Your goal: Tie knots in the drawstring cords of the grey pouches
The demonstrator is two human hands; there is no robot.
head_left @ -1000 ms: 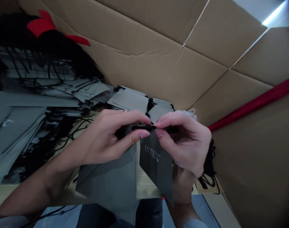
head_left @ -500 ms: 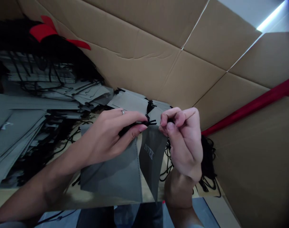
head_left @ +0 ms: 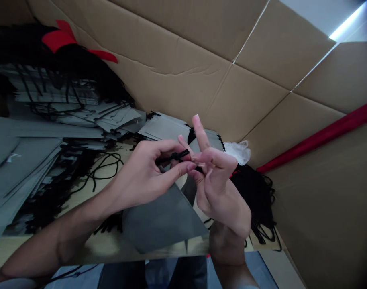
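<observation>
My left hand (head_left: 162, 168) is closed around a knotted black cord (head_left: 181, 155), its short ends sticking out past the fingers. My right hand (head_left: 215, 178) meets the left fingertips; its thumb and bent fingers pinch a dark bit of cord, mostly hidden, while one finger points up. Below both hands hangs a flat grey pouch (head_left: 162, 220), tilted, its top covered by the fingers. Its link to the cord is hidden.
Stacks of grey pouches with black cords (head_left: 35, 152) fill the left side. A black cord bundle with a red band (head_left: 58, 40) lies on top. Another cord bundle (head_left: 255, 200) is at right. Cardboard walls (head_left: 171, 52) enclose the back, and a red strip (head_left: 316, 136) crosses the right wall.
My right hand has moved left against the left fingertips, and one finger now points up. The grey pouch has swung and tilted, and its printed panel is no longer visible.
</observation>
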